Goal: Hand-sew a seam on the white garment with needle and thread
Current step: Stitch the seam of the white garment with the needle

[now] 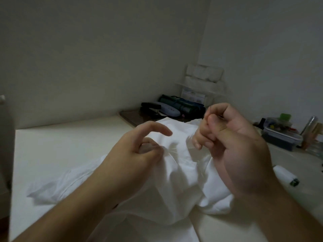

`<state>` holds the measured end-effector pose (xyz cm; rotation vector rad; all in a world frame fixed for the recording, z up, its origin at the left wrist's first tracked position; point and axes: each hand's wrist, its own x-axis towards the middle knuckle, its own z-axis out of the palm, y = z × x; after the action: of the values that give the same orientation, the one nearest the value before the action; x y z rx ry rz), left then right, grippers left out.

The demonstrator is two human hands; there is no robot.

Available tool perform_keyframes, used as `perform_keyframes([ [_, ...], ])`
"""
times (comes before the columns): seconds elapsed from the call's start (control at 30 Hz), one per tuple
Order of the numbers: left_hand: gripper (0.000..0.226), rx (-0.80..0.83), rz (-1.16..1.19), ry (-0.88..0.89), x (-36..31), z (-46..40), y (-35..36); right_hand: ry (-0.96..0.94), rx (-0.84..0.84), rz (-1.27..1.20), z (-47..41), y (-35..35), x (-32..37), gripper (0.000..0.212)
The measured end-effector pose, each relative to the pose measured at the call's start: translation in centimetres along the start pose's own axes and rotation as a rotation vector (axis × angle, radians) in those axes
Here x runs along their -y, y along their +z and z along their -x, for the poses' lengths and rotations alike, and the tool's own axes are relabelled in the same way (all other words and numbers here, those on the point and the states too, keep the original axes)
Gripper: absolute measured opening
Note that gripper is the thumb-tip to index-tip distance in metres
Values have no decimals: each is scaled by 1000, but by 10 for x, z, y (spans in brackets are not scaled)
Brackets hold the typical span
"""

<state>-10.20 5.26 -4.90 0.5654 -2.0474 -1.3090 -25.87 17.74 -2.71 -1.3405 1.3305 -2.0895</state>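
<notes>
The white garment lies bunched on the pale table in front of me. My left hand pinches a gathered fold of the cloth between thumb and middle fingers, with the index finger stretched out above it. My right hand is raised just right of that fold, its thumb and fingers closed as on a needle; a thin dark sliver shows at the thumb tip. A faint white thread runs from the cloth toward the right fingers. The needle itself is too small to make out clearly.
A white thread spool lies on the table at the right. A lidded plastic box of sewing bits stands behind it. In the far corner sit a black stapler, a dark green bag and a white rack.
</notes>
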Motion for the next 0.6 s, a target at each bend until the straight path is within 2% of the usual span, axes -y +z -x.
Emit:
perform_keyframes([
  [0.1,47,27,-32,7,-1,0,1,-10,58,235,3,0,1,15],
  [0.2,48,42,-75,5,0,-1,2,-81,155,563,6,-1,0,42],
  [0.3,50,32,-79,-10,0,-2,1,-166,204,885,6,2,-1,46],
  [0.5,34,49,-7,-8,1,-2,0,-199,154,1016,4,1,-5,18],
  [0.6,26,64,51,-5,2,-2,-2,-173,55,975,2,1,-4,18],
])
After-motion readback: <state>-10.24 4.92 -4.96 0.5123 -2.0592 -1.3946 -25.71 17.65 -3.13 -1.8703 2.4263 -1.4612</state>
